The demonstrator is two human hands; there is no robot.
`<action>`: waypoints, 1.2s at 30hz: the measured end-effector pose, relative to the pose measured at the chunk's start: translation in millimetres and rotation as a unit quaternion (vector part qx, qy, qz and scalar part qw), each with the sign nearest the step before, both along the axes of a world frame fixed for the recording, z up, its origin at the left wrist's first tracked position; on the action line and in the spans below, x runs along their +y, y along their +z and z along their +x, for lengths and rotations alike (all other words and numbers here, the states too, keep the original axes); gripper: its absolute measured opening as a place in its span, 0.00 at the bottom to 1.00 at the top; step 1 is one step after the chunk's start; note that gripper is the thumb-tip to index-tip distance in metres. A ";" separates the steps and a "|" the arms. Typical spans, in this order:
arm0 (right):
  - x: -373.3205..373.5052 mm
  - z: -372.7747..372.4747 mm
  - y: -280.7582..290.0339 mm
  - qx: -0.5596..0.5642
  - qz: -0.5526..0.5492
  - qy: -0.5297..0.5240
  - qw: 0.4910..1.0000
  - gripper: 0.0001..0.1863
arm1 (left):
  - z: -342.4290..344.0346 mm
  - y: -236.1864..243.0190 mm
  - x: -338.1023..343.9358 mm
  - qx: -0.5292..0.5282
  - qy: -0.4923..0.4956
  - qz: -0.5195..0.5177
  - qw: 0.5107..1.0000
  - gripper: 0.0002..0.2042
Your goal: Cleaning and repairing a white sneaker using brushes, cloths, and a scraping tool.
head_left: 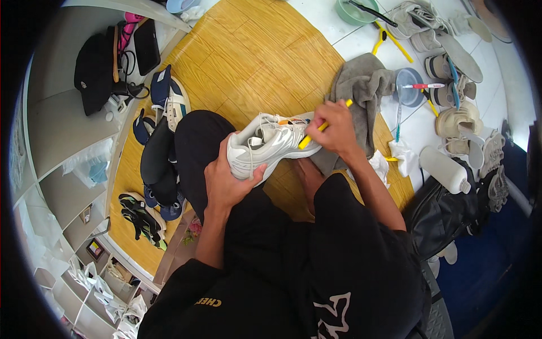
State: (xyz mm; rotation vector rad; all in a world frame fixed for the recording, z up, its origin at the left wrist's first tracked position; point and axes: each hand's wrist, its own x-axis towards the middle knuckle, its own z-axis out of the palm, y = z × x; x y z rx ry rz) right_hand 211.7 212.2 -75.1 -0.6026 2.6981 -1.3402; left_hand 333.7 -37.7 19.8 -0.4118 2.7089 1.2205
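Observation:
A white sneaker [271, 148] with loose laces lies on its side above my lap, its toe pointing right. My left hand [224, 179] is closed round the heel, thumb along the sole side. In my right hand [336, 129] is a slim yellow brush [305, 142], gripped near its middle, one end against the upper by the toe. Its bristles are hidden from this view. Just beyond my right hand, a grey towel [361, 85] is bunched on the wooden-patterned mat [254, 62].
Right of the towel stands a clear cup [407, 79] with toothbrushes across it. A green bowl [357, 12] and yellow brushes [393, 40] lie farther off. A white bottle [445, 169] rests near a black bag [443, 209]. Shoes line both sides; shelves [68, 195] rise at left.

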 end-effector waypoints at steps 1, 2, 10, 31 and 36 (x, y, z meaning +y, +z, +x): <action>-2.0 -2.8 0.0 0.041 -0.009 0.024 0.999 0.12 | -0.3 0.6 -0.6 -0.005 -0.001 0.001 1.000 0.38; -3.4 -6.4 -1.3 0.083 -0.018 0.048 0.995 0.12 | 1.6 0.2 -1.5 -0.006 -0.001 0.001 1.000 0.38; -1.5 -13.5 -15.4 0.100 -0.050 0.045 0.993 0.12 | -0.7 -0.4 -1.7 -0.008 0.000 -0.005 1.000 0.37; -0.9 -18.1 -15.7 0.142 -0.056 0.104 0.983 0.11 | 1.9 -0.9 -2.0 -0.009 -0.005 -0.007 1.000 0.36; -13.8 -15.1 -20.3 0.128 -0.139 0.125 0.974 0.12 | 1.7 -2.9 -2.7 -0.005 -0.014 0.029 0.999 0.34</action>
